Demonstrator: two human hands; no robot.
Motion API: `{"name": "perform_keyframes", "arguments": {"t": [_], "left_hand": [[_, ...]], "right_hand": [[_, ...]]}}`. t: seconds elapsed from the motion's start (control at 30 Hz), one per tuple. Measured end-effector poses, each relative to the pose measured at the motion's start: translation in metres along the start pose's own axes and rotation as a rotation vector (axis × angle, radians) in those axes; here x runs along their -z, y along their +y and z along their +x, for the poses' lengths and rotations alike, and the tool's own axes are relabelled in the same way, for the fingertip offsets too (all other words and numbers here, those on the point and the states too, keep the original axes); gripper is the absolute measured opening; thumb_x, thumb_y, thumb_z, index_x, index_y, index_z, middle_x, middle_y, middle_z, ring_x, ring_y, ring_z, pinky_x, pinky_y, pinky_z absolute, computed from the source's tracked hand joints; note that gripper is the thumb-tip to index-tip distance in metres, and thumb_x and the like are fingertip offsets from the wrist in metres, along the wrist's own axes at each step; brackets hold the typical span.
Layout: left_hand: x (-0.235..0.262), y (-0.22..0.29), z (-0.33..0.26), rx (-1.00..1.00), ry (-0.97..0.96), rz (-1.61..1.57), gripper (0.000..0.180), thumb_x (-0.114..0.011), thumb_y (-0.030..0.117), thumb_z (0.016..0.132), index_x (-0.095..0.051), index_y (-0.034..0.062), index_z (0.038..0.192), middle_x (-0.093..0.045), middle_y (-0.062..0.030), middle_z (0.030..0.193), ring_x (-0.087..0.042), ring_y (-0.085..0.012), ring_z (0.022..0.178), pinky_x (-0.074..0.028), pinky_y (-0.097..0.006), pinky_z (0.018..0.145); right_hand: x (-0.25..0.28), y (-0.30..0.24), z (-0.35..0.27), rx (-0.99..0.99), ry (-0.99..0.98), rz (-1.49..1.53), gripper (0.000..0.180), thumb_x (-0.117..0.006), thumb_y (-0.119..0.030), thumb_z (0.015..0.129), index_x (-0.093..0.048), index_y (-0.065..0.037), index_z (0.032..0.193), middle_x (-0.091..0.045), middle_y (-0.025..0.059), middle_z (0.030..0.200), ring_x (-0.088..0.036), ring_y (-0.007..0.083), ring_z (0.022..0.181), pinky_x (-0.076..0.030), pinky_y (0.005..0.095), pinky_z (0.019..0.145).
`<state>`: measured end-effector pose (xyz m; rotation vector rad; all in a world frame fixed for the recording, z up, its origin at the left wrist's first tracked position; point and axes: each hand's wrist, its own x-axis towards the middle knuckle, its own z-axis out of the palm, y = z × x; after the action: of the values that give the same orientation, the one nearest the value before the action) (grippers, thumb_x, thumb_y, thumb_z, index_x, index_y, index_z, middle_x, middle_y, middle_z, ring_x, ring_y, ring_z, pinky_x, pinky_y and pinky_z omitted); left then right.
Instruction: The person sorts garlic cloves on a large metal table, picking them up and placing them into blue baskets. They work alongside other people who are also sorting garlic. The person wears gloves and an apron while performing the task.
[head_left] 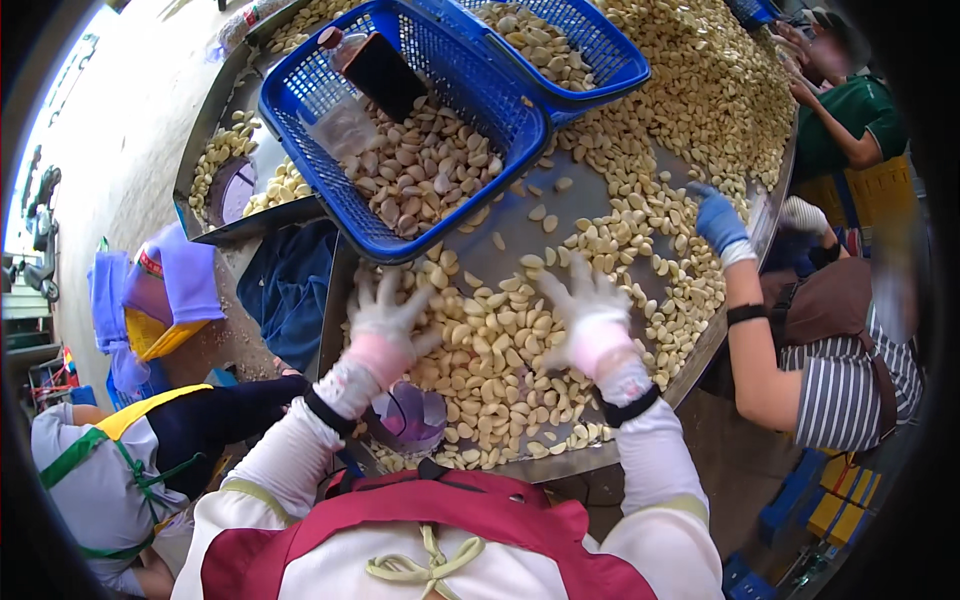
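Note:
Both my hands wear thin whitish gloves with pink cuffs. My left hand (388,318) lies with fingers spread at the left side of a heap of peeled garlic cloves (500,350), just below a blue plastic basket. On the heap's right side my right hand (588,308) rests, its fingers stretched apart among the cloves. Neither hand grips anything that I can see. The cloves lie loose on a metal table (590,195). Near my left wrist, a round opening with a purplish lining (408,418) sits in the table's near left corner.
The blue basket (535,130) holds reddish unpeeled-looking cloves and a dark bottle (385,75). Another blue basket (640,75) of cloves adjoins it. At right, a co-worker's blue-gloved hand (720,220) reaches over the cloves. Another person (120,460) is at lower left.

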<state>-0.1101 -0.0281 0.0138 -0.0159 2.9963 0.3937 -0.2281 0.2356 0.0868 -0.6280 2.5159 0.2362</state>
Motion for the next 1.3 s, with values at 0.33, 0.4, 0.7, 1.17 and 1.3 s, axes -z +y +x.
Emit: {"name": "perform_keyframes", "arguments": {"t": [0.33,0.4,0.7,1.17,1.3], "left_hand": [[0.010,-0.034,-0.026,-0.518,-0.578,-0.299,0.015,-0.065,0.020,0.085,-0.072,0.0167,0.098,-0.068,-0.0084,0.083,-0.067,-0.0308,0.077,-0.055,-0.042,0.067],[0.019,-0.040,0.023,-0.318,-0.380,-0.118,0.017,-0.066,0.013,0.084,-0.071,0.0123,0.100,-0.069,-0.0092,0.091,-0.067,-0.0312,0.085,-0.055,-0.041,0.075],[-0.003,-0.014,0.033,0.097,-0.107,0.027,0.051,-0.068,0.015,0.081,-0.060,0.0172,0.132,-0.052,-0.0175,0.132,-0.057,-0.0410,0.115,-0.052,-0.050,0.090],[-0.010,0.009,0.026,0.048,-0.060,-0.160,0.066,-0.075,0.030,0.078,-0.054,0.0170,0.139,-0.040,-0.0219,0.148,-0.049,-0.0465,0.126,-0.047,-0.054,0.100],[-0.003,0.022,0.029,0.057,-0.197,-0.046,0.083,-0.077,0.045,0.076,-0.045,0.0193,0.148,-0.033,-0.0216,0.155,-0.038,-0.0472,0.137,-0.038,-0.059,0.107]], "right_hand": [[-0.089,-0.089,-0.047,0.602,-0.071,0.678,0.049,-0.060,-0.017,0.090,-0.054,-0.010,0.138,-0.061,0.0252,0.124,-0.067,0.0378,0.102,-0.058,0.0434,0.084],[-0.053,-0.086,0.008,0.421,0.000,0.674,0.029,-0.063,-0.018,0.087,-0.067,-0.009,0.115,-0.069,0.0160,0.113,-0.067,0.0369,0.103,-0.057,0.0441,0.085],[-0.036,-0.091,0.090,0.177,0.305,0.243,0.017,-0.059,-0.008,0.091,-0.069,-0.009,0.104,-0.068,0.0171,0.103,-0.069,0.0353,0.101,-0.057,0.0422,0.084],[0.001,0.143,0.119,-0.253,0.442,0.518,0.054,-0.066,-0.030,0.095,-0.054,-0.004,0.141,-0.061,0.0201,0.137,-0.062,0.0362,0.122,-0.051,0.0466,0.102],[-0.028,0.051,0.063,-0.214,-0.064,0.346,0.112,-0.075,-0.063,0.076,-0.018,-0.022,0.163,-0.003,0.0153,0.170,0.001,0.0513,0.153,-0.008,0.0655,0.121]]}}
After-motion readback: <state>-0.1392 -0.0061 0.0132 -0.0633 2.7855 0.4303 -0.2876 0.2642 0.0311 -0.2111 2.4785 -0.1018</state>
